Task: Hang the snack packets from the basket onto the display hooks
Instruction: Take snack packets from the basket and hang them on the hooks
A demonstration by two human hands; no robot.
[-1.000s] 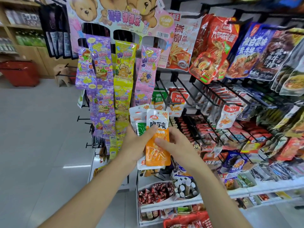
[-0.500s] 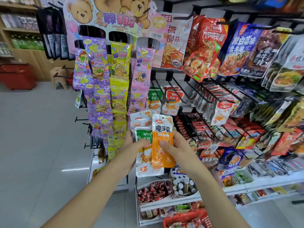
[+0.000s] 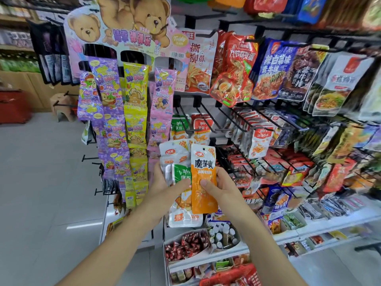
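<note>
Above the red basket [image 3: 231,275], the right hand [image 3: 223,189] has thumb and fingers [image 3: 222,172] clamped on an upright orange snack packet [image 3: 203,195]. Just left of them, the left hand [image 3: 162,193] grips a stack of packets [image 3: 179,162], touching it. Above the fingers jut black display hooks [image 3: 206,117].

Teddy-bear header card [image 3: 132,27], at top of the rack end. Hanging beneath it, side by side: purple candy strip [image 3: 107,96], yellow candy strip [image 3: 135,104], pink candy strip [image 3: 162,96]. Lower shelf: tub of red-wrapped sweets [image 3: 187,246], beside white-capped small bottles [image 3: 223,234]. Background left: wooden stool [image 3: 62,106] on grey floor [image 3: 41,182]; wooden shelving [image 3: 18,79], blurred.
</note>
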